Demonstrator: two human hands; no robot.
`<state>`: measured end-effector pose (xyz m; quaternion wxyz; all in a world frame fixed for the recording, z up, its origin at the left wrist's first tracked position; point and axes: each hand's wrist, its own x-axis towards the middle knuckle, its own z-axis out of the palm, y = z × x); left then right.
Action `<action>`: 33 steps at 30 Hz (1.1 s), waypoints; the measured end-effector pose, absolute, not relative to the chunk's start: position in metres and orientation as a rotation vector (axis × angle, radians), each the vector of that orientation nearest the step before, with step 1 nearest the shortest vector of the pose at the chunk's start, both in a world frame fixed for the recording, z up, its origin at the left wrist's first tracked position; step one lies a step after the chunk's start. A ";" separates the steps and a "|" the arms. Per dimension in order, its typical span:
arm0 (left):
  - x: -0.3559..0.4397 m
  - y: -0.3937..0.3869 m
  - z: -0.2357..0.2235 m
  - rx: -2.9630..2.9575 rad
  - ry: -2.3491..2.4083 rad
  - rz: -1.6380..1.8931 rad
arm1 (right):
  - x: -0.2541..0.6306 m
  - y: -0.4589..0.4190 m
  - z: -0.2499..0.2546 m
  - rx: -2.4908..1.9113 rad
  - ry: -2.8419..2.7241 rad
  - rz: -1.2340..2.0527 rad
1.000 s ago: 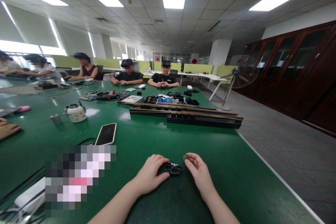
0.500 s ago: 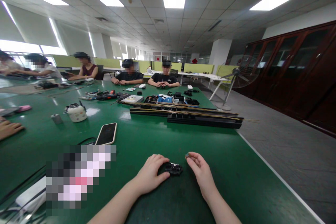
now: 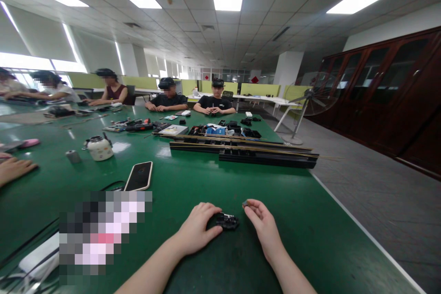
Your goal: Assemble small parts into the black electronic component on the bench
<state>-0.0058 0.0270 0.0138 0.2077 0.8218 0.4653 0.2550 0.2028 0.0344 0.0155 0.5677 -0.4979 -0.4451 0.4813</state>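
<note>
A small black mechanical part (image 3: 228, 221) with bright metal bits along its upper side lies on the green table in front of me. The thumb and fingers of my left hand (image 3: 200, 228) grip its left end. Just right of it, my right hand (image 3: 261, 220) is raised and pinches a tiny greyish-brown piece (image 3: 245, 204) between thumb and forefinger. That piece is apart from the black part, and too small for me to tell what it is.
Long black rails (image 3: 268, 160) with thin brass-coloured rods lie across the table ahead. At left are a phone (image 3: 138, 176), a white jar (image 3: 99, 148), a grey cylinder (image 3: 72, 156) and another person's hand (image 3: 17, 170). Several people sit around the table; a fan (image 3: 306, 96) stands beyond its right edge.
The other person's hand at the far left has slid slightly to the right. My own hands and what they hold stay in nearly the same place.
</note>
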 end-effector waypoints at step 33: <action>-0.005 0.027 0.018 2.268 1.308 0.682 | 0.202 0.036 0.012 -1.151 -1.084 1.137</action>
